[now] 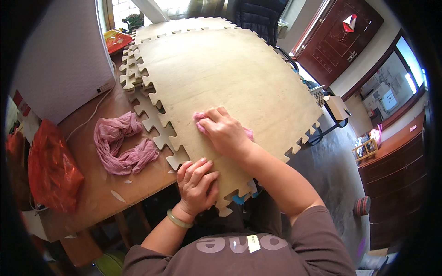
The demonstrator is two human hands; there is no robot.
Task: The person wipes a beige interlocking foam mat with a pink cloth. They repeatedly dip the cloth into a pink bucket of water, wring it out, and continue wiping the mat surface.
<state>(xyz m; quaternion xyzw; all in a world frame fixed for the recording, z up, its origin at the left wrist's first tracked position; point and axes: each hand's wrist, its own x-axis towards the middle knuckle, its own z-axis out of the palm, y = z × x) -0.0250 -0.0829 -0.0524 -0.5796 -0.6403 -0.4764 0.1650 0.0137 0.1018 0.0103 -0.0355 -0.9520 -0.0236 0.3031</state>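
Note:
A large beige interlocking foam mat (224, 76) lies before me, stacked over other foam tiles (162, 132) whose toothed edges show at its left. My right hand (224, 132) is closed on a pink cloth (200, 126) and presses it on the mat's surface near its lower part; one end of the cloth shows beside the wrist. My left hand (198, 183), with a pale bangle on its wrist, rests on the mat's near left edge, its fingers curled over the top. A second pink cloth (112, 148), crumpled, lies on the wooden table left of the mat.
The wooden table (93, 186) holds a red plastic bag (53, 169), a cable and a large white box-like object (65, 58). A black chair (259, 20) stands beyond the mat. At right are a brown cabinet (397, 183) and a round striped stool or cushion (362, 206).

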